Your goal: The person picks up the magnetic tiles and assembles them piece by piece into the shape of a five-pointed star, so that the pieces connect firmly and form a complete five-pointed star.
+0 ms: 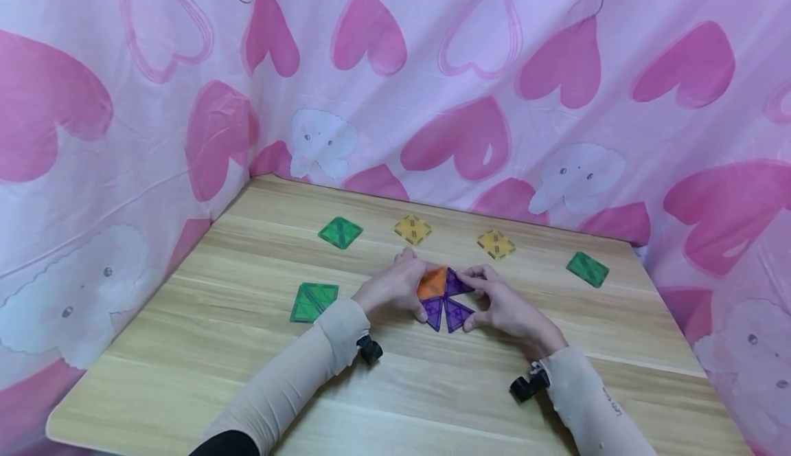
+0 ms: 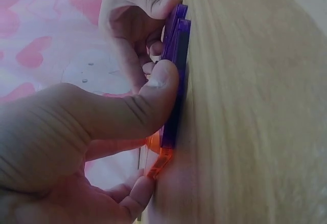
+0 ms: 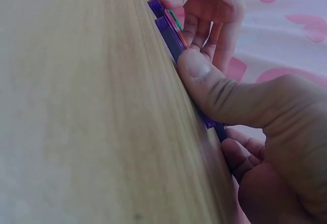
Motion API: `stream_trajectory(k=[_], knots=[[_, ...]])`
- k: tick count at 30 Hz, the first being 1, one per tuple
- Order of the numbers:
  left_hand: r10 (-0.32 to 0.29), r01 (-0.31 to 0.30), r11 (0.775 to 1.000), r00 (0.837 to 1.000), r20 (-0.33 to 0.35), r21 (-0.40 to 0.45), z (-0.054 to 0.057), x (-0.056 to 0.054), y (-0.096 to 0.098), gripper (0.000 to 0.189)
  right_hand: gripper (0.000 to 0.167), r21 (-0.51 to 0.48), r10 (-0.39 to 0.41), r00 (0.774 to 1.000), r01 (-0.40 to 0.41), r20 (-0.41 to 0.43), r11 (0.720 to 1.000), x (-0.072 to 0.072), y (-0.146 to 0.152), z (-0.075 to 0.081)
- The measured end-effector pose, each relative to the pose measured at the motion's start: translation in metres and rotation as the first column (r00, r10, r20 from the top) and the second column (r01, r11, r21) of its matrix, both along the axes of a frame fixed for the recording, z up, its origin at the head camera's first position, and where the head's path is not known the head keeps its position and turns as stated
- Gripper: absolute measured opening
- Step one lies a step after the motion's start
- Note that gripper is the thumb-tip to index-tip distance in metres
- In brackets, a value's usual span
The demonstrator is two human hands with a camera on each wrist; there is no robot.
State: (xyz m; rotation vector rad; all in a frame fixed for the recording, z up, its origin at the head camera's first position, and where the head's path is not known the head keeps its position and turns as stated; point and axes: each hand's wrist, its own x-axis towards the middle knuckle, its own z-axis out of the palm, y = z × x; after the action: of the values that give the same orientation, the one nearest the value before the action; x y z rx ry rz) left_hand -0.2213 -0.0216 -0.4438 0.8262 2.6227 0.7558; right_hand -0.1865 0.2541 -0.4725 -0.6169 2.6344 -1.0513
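Three purple triangular magnetic tiles [image 1: 458,314] and an orange tile piece [image 1: 432,283] fan out around one point near the table's middle, with a gap between the two front purple ones. My left hand [image 1: 395,286] holds the left side: its thumb presses a purple tile's edge [image 2: 181,55], while its fingers touch the orange piece [image 2: 162,158]. From the other side my right hand [image 1: 508,305] grips two purple tiles, thumb on the front one [image 3: 171,37] and fingers at the back one. In the wrist views the tiles look slightly tilted, close to the tabletop.
Green tiles lie at the left [image 1: 314,302], back left [image 1: 340,232] and right [image 1: 588,269] of the wooden table [image 1: 432,401]. Two yellow square tiles [image 1: 413,229] [image 1: 496,244] lie behind the hands. A pink heart-patterned curtain [image 1: 371,92] hangs along the back and sides.
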Motion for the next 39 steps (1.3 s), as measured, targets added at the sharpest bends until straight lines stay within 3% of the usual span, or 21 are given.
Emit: stream_trajectory(k=[10, 13, 17, 20, 25, 30, 34, 39], knots=[[0.002, -0.002, 1.000, 1.000, 0.005, 0.009, -0.002, -0.004, -0.001, 0.117, 0.100, -0.060, 0.022, 0.999, -0.020, 0.037, 0.998, 0.000, 0.003, 0.000], [0.010, -0.011, 0.999, 0.999, 0.032, 0.049, -0.002, -0.005, -0.002, 0.116, 0.096, -0.072, 0.037, 0.999, -0.035, 0.024, 0.997, 0.001, 0.003, -0.001], [0.016, -0.023, 0.994, 0.998, 0.063, 0.110, -0.001, -0.007, -0.006, 0.107, 0.090, -0.058, 0.066, 0.998, -0.067, -0.024, 0.996, 0.000, 0.002, -0.001], [-0.004, -0.002, 0.995, 0.998, 0.059, 0.103, 0.001, -0.009, -0.007, 0.095, 0.087, -0.058, 0.070, 0.997, -0.071, -0.024, 0.996, -0.001, 0.001, 0.000], [-0.028, 0.018, 0.996, 0.993, 0.114, 0.086, 0.002, -0.010, -0.008, 0.084, 0.082, -0.045, 0.061, 0.998, -0.060, 0.002, 0.997, -0.001, 0.002, 0.000], [-0.013, -0.017, 0.987, 0.983, 0.184, 0.162, 0.000, -0.010, -0.011, 0.079, 0.079, -0.122, 0.086, 0.995, -0.079, 0.052, 0.989, -0.001, 0.004, -0.002], [0.018, -0.068, 0.968, 0.979, 0.204, 0.242, -0.003, -0.013, -0.012, 0.051, 0.063, -0.241, 0.053, 0.989, -0.018, 0.140, 0.970, -0.003, 0.007, -0.004], [0.053, -0.104, 0.950, 0.983, 0.177, 0.296, -0.008, -0.016, -0.009, 0.015, 0.036, -0.314, -0.093, 0.983, 0.139, 0.157, 0.939, -0.006, 0.009, -0.008]])
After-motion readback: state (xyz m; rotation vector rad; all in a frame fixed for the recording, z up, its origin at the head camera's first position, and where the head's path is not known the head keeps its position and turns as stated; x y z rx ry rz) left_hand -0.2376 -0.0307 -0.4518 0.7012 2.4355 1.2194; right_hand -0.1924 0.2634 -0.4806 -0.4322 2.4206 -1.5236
